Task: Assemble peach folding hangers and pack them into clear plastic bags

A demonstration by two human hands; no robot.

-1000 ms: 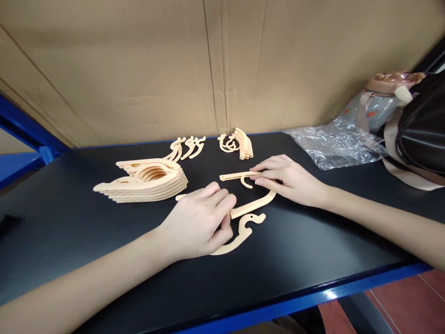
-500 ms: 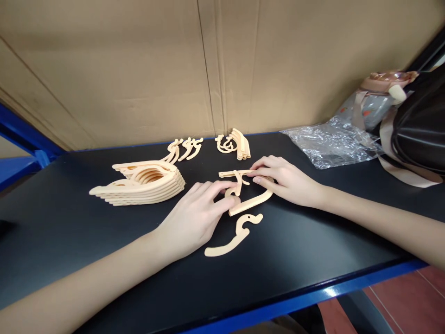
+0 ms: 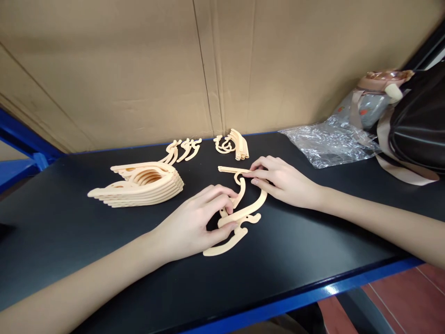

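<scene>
A beige plastic folding hanger (image 3: 251, 206), partly assembled, lies between my hands on the black tabletop. My left hand (image 3: 203, 220) has its fingertips and thumb closed around the end of the near curved piece. On the far side, my right hand (image 3: 287, 181) pinches the hanger where its pieces meet; the fingers hide that joint. A straight grooved bar (image 3: 229, 169) runs left from the right fingertips. Inside the hanger lies a curved hook-shaped piece (image 3: 239, 192). One loose S-shaped arm (image 3: 222, 248) rests just in front, partly beneath the left thumb.
A stack of beige hangers (image 3: 149, 188) sits to the left. Several loose arms (image 3: 186, 150) lie behind it, and more curved pieces (image 3: 239, 144) at the back middle. Clear plastic wrap (image 3: 330, 141), a bottle (image 3: 370, 104) and a dark bag (image 3: 419, 125) occupy the right.
My left hand has shifted its hold nearer, now onto the end of the near curved piece with the thumb lower. The hook-shaped piece has turned. My right hand has barely moved.
</scene>
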